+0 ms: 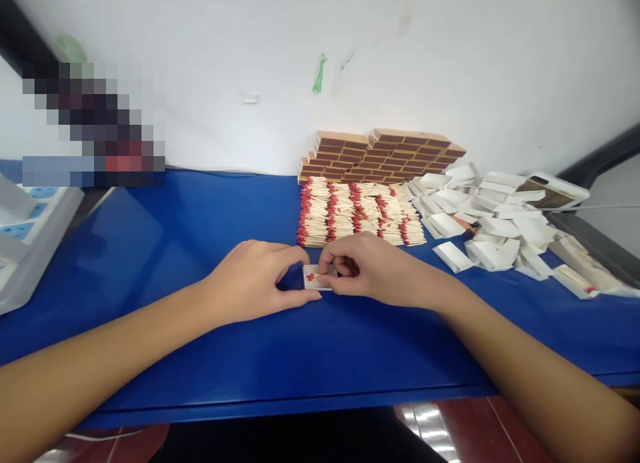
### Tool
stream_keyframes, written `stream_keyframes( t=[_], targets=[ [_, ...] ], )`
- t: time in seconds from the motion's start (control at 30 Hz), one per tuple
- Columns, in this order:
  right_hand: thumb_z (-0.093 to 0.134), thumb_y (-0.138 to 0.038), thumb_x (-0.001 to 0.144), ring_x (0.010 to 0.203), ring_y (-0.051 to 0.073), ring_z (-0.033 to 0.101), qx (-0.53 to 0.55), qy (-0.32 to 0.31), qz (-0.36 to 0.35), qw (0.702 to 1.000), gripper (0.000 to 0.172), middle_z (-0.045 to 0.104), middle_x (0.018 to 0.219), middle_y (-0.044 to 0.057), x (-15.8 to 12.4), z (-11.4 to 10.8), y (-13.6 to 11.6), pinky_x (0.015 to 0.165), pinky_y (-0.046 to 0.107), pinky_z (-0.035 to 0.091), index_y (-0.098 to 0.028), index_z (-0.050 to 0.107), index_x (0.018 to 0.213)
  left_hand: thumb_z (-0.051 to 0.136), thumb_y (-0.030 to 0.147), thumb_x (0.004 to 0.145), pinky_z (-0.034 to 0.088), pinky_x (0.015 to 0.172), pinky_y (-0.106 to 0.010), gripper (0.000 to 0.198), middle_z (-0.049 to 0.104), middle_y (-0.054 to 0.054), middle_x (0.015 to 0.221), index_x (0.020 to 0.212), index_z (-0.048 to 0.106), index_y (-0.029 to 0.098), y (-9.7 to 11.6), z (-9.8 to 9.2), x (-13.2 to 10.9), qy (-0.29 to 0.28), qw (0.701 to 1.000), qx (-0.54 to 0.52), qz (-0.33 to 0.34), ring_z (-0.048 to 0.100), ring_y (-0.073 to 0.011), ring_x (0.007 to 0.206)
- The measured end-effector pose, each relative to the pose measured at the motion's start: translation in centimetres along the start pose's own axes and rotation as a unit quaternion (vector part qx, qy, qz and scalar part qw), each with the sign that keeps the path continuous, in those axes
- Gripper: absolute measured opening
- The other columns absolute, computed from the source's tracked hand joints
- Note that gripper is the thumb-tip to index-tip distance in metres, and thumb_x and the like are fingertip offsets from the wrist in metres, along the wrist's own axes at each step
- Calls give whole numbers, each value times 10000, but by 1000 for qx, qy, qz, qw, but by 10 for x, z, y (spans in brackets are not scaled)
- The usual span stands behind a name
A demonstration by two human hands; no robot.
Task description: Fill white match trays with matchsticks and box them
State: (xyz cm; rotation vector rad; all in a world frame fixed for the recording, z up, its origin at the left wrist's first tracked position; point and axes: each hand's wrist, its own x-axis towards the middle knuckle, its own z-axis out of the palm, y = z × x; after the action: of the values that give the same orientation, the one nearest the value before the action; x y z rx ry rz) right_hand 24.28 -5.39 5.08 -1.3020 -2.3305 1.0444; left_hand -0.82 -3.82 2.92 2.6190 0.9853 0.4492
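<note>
A small white matchbox tray (311, 286) lies on the blue table in front of me, with a few red-tipped matches (311, 277) inside. My left hand (260, 279) grips its left end, thumb on the near side and forefinger on the far side. Over the tray's right part, my right hand (363, 266) is closed in a pinch on matches, its fingertips down in the tray. Just beyond the hands, rows of loose matches (350, 213) lie spread, red heads mostly to the left.
Closed matchboxes (385, 157) are stacked against the white wall behind the matches. To the right lies a heap of empty white trays (490, 216), with a phone (557, 188) behind it. A white power strip (45, 229) sits at the left. The table's near edge (300, 409) runs below my forearms.
</note>
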Motion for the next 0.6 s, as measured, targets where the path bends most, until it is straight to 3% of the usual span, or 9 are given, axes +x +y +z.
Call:
stream_keyframes(
  t=[0.43,0.6],
  targets=[
    [736,-381,975,577,106,443,-22,9,-13,1000,186,543,666,-51,-2,2,-1,572,284,295,-207,759,912,737,568,967,379,598,-286,344,668,32,753,1022,761,230,-4,-4,-1,-22,999,15,26,603,-146,618],
    [718,-372,992,565,105,417,-31,20,-25,999,195,519,642,-57,-4,0,-3,571,286,272,-209,747,890,738,459,933,381,610,-283,253,653,44,733,1038,765,230,-3,-8,-1,-26,998,6,50,590,-134,615]
  ],
)
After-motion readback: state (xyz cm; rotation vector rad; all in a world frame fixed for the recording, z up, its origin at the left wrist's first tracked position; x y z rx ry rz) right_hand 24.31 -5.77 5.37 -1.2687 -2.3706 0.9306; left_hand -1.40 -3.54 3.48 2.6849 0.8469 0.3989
